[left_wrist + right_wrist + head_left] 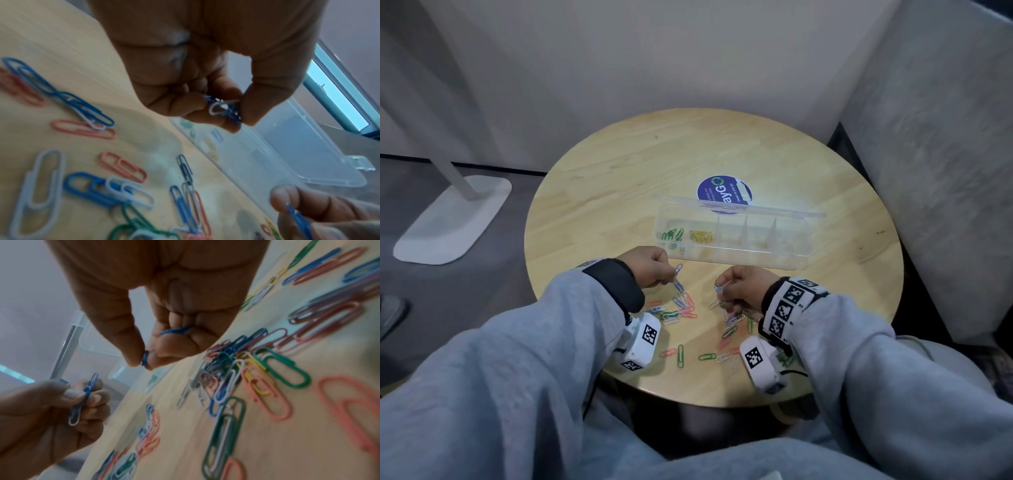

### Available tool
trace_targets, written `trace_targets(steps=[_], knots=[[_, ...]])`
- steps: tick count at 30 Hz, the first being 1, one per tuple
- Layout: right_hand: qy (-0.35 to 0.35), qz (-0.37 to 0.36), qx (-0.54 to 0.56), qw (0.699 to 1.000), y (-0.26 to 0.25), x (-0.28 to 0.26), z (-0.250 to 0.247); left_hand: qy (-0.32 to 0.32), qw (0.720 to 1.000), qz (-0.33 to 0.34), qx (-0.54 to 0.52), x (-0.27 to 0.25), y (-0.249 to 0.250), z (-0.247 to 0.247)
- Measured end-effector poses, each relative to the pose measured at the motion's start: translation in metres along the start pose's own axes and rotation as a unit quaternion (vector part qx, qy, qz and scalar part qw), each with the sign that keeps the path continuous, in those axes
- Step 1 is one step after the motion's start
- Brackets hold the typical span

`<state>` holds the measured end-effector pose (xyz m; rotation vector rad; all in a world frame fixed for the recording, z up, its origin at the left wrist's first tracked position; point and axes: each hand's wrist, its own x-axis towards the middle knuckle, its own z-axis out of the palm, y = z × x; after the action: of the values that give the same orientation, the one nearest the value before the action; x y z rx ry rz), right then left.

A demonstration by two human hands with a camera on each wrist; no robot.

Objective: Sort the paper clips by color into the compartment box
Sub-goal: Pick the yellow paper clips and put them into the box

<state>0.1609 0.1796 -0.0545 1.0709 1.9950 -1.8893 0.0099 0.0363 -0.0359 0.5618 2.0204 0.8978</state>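
A clear compartment box (796, 255) lies open on the round wooden table (619, 171). Green clips (673, 234) fill its leftmost compartment and yellow clips (701, 236) the one beside it. Just in front of the box my left hand (671, 270) pinches a small bunch of blue clips (224, 108) with a white one among them. My right hand (722, 287) pinches a blue clip (145, 359) between thumb and forefinger, with more blue clips (174, 331) tucked in its curled fingers. Loose mixed clips (681, 310) lie scattered below both hands.
A round blue sticker (724, 193) shows behind the box's raised lid (739, 207). More loose clips (709, 356) lie near the table's front edge between my wrists. A white lamp base (452, 219) stands on the floor at left, and a grey padded panel (928, 171) closes the right side.
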Motion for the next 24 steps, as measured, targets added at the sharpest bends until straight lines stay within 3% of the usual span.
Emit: trace_targets(steps=[4,9,15,19,24], knots=[[-0.008,0.006,0.037,0.999,0.004,0.001,-0.001,-0.009,0.996,-0.002,-0.091,0.000,-0.001,0.000],[0.003,0.034,0.044,0.998,0.004,0.000,-0.004,-0.035,0.993,-0.014,-0.109,0.001,-0.001,0.002],[0.013,0.102,0.085,0.991,-0.010,-0.003,-0.004,0.002,0.992,-0.009,-0.123,0.000,0.001,-0.002],[0.010,0.098,0.138,0.985,-0.015,-0.007,0.001,0.017,0.988,-0.029,-0.153,-0.002,0.002,-0.007],[0.009,0.076,0.022,0.997,-0.018,-0.002,0.010,0.043,0.975,-0.103,-0.190,-0.005,0.003,-0.013]])
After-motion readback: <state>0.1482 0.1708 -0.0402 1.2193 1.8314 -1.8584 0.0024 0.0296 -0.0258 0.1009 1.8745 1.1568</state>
